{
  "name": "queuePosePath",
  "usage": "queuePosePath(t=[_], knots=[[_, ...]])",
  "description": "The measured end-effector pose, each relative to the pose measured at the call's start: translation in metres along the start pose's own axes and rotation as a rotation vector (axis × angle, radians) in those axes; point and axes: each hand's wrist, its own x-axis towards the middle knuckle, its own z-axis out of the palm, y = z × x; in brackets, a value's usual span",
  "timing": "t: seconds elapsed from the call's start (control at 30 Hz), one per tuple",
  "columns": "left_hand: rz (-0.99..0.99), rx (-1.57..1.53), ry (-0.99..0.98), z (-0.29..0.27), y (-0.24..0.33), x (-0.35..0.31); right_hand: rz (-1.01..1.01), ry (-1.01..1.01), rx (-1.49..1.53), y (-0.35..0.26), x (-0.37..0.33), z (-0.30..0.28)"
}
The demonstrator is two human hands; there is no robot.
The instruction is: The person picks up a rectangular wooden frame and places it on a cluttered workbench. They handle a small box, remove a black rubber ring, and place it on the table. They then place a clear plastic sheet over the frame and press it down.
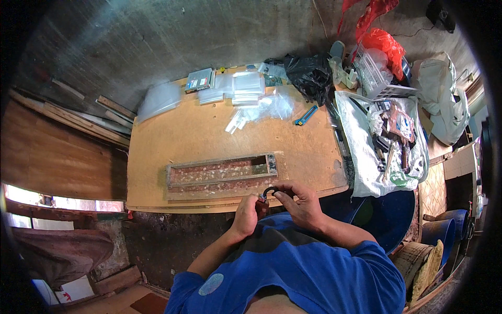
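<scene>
My left hand (246, 215) is closed around a small reddish-brown piece (262, 208) with a bit of shiny metal at its top, just off the table's front edge. From there a black curved piece (268, 190) arches across to my right hand (304, 205), whose thumb and forefinger pinch its other end. The two pieces meet or overlap between my hands; whether they are joined, I cannot make out. Just beyond my hands lies a long, shallow wooden frame (222, 182), worn and stained, on the tan wooden table (193, 136).
Clear plastic bags (248, 86) lie in stacks at the table's back, beside a flat box (200, 80). A blue cutter knife (306, 115) rests right of them, below a black bag (307, 76). At right, a white sack (361, 172) bears assorted items; blue drums (387, 222) stand below.
</scene>
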Motion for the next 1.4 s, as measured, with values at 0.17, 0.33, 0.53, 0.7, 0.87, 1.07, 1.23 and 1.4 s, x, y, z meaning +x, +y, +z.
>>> queuePosePath(t=[0.17, 0.33, 0.53, 0.7, 0.87, 1.07, 1.23, 1.4], knots=[[-0.066, -0.032, 0.008, -0.0006, 0.0016, -0.0009, 0.021, 0.003, 0.016, -0.0015, -0.0011, 0.0004], [0.065, 0.136, 0.025, -0.0022, -0.0021, -0.0001, 0.002, -0.007, 0.0, -0.0003, -0.0001, 0.001], [-0.005, 0.091, 0.026, -0.0032, -0.0033, 0.0003, 0.004, -0.006, 0.006, -0.0016, -0.0008, 0.0002], [-0.124, -0.118, 0.009, -0.0027, -0.003, 0.0017, 0.011, -0.008, 0.001, -0.0028, 0.0001, 0.0006], [-0.13, -0.139, 0.01, -0.0028, -0.0036, 0.0028, 0.029, -0.016, 0.013, -0.0045, 0.0004, 0.001], [-0.092, -0.095, -0.017, -0.0027, 0.0005, 0.0027, 0.041, -0.028, 0.061, -0.0044, 0.0004, 0.0015], [-0.114, -0.067, 0.023, -0.0021, 0.0009, 0.0031, 0.046, -0.03, 0.068, -0.0007, 0.0008, 0.0018], [-0.154, -0.197, 0.007, -0.0018, -0.002, 0.0053, 0.053, -0.017, 0.068, 0.0036, 0.0007, 0.0029]])
